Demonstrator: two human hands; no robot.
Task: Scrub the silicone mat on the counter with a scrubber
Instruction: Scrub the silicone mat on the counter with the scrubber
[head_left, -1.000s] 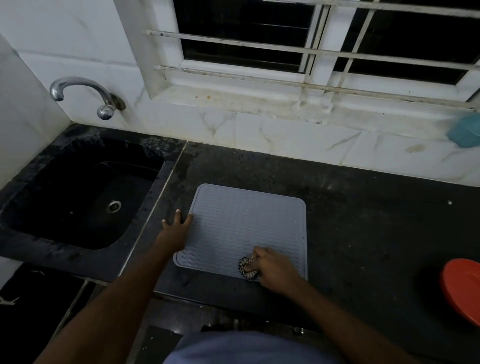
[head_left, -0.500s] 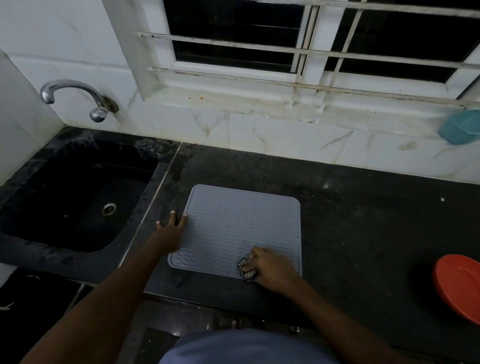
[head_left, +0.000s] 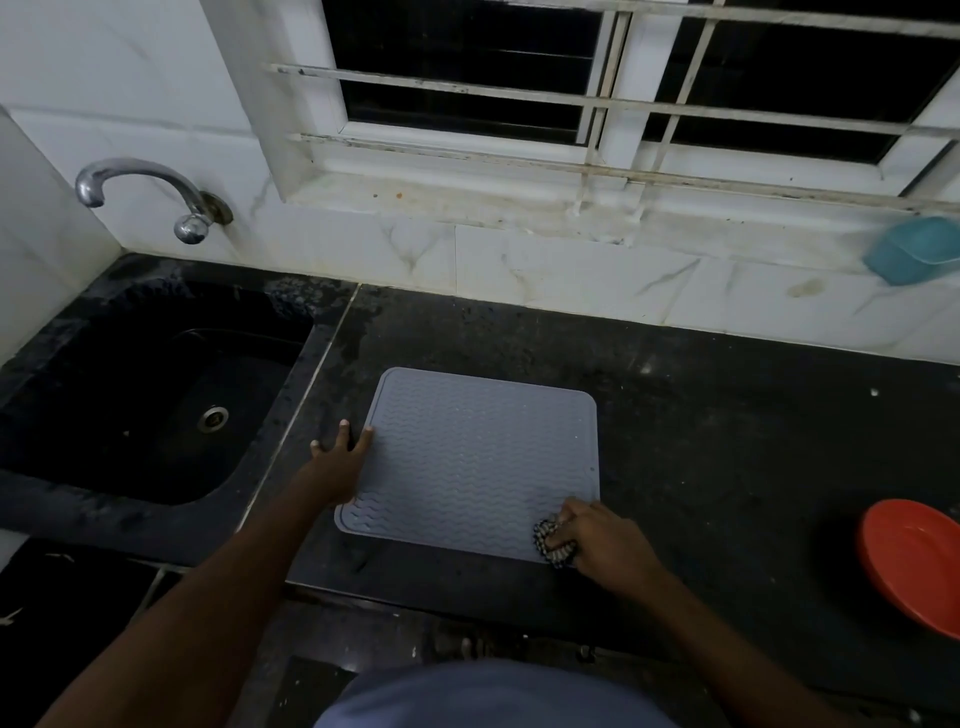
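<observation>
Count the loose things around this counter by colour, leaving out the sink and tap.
Grey: 1, flat ribbed grey silicone mat
Black-and-white: 1, black-and-white mesh scrubber, in the grip of the right hand
Red: 1, round red plastic bowl, partly out of frame
Teal: 1, teal plastic container at the wall
Total: 4

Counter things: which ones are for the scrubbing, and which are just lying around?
For the job: grey silicone mat; scrubber; right hand gripping the scrubber; left hand resting at the mat's left edge.
Just lying about: red bowl; teal tub by the wall; tap; sink.
</observation>
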